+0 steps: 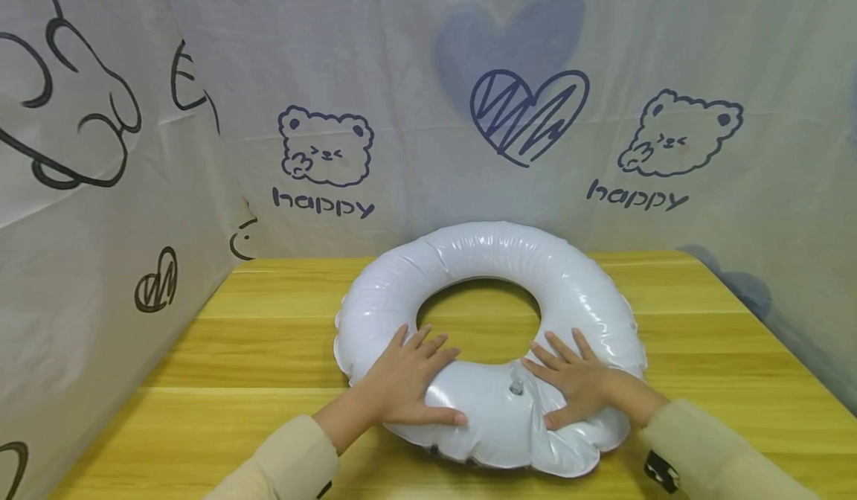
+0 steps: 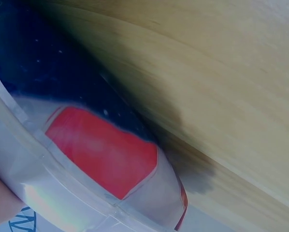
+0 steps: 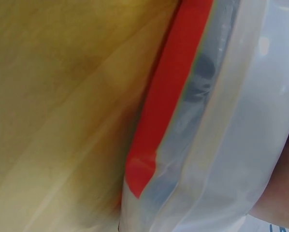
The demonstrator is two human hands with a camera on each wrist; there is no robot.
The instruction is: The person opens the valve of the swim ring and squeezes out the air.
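Note:
A white inflatable swim ring (image 1: 492,243) lies on the wooden table, plump at the back and creased near the front right. My left hand (image 1: 410,381) rests spread on the ring's front left, thumb pointing right. On the front right my right hand (image 1: 576,381) presses with fingers spread, beside deep folds. Between the hands a small clear valve (image 1: 516,382) sticks up. In the left wrist view the ring's underside shows a red patch (image 2: 106,150) and dark blue; the right wrist view shows a red band (image 3: 171,106) below the seam.
The yellow wood-grain table (image 1: 268,336) extends to both sides of the ring. A pale cloth (image 1: 428,165) printed with bears, hearts and "happy" hangs behind the table and along the left. The ring's far edge is close to the back cloth.

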